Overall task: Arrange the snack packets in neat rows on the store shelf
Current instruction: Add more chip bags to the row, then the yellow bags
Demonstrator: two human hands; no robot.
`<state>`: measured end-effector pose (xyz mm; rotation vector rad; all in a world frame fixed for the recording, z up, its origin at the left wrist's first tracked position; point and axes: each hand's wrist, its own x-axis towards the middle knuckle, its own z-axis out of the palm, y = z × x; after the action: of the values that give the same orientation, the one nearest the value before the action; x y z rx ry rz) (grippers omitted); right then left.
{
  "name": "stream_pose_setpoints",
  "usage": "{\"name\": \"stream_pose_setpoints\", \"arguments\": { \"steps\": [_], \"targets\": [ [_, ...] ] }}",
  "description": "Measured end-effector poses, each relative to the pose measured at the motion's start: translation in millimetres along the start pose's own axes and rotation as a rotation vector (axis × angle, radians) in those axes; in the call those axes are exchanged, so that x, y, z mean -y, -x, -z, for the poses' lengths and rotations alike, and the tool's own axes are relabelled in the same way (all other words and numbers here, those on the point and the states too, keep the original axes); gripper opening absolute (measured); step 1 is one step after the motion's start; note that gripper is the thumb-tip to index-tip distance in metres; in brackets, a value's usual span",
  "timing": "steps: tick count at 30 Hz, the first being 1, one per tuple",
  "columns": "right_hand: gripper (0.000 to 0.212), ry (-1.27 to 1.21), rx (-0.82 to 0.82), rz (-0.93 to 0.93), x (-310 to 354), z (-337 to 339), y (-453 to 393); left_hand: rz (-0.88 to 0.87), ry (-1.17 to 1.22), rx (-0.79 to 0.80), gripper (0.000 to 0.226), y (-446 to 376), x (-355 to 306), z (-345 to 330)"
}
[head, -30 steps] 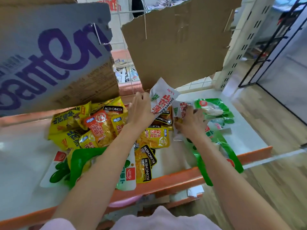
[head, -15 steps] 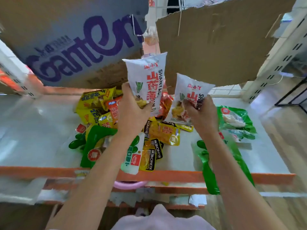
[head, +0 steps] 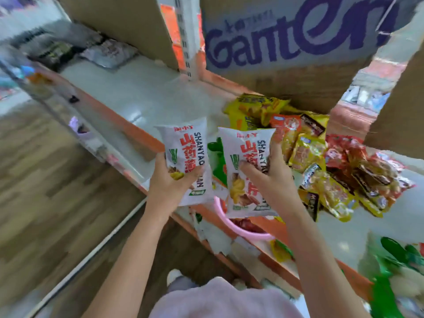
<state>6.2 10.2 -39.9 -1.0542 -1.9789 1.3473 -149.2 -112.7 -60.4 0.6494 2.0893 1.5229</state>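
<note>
- Left hand (head: pixel 171 180): you are gripping one white packet (head: pixel 187 157) round its lower half, fingers curled about it, holding it upright above the shelf's front edge.
- Right hand (head: pixel 267 177): you are gripping a second white packet (head: pixel 246 171) of the same print, thumb across its face and fingers behind; it is standing upright, just beside the first, the two near but not clearly touching.
- Shelf (head: pixel 142 92): white board with an orange front lip; its left stretch is lying bare of packets, and this is looking like the likeliest place for a row.
- Loose heap (head: pixel 309 154): yellow, orange and red packets are lying jumbled and overlapping on the shelf's right part, behind and to the right of your hands; no row is showing among them.
- Green packets (head: pixel 399 271): lying at the lower right, blurred; their arrangement cannot be told.
- Cardboard box (head: pixel 286 37): printed in purple lettering, standing behind the heap.
- Pink rim (head: pixel 236 228): a round pink edge is showing below the shelf lip; what it belongs to cannot be told.
- Progress, as judged: you are at an early stage; two matching packets are picked out and in hand; none is yet set down in line; nearly the whole heap is remaining to be sorted and ranked.
</note>
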Motion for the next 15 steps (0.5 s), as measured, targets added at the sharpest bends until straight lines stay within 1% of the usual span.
{"name": "stream_pose_setpoints", "arguments": {
  "steps": [2, 4, 6, 11, 15],
  "targets": [
    [0.036, 0.074, 0.082, 0.017, 8.1, -30.7, -5.7, 0.042, 0.004, -0.056, 0.062, -0.2, 14.8, 30.5],
    [0.037, 0.139, 0.132, 0.012, 15.5, -63.6, -10.5, 0.070, 0.008, -0.113, 0.055, -2.0, 28.1, 59.5],
    [0.035, 0.146, 0.178, -0.003, 22.9, -99.3, -15.0, 0.098, 0.028, -0.163, 0.049, -6.2, 38.6, 89.8],
    [0.028, 0.054, 0.274, -0.044, 51.0, -188.3, -18.6, 0.161, 0.050, -0.224, 0.046, -18.3, 62.2, 169.7],
    [0.031, -0.063, 0.317, -0.068, 70.7, -252.0, -22.9, 0.205, 0.071, -0.248, 0.045, -30.5, 83.4, 226.8]
  ]
}}
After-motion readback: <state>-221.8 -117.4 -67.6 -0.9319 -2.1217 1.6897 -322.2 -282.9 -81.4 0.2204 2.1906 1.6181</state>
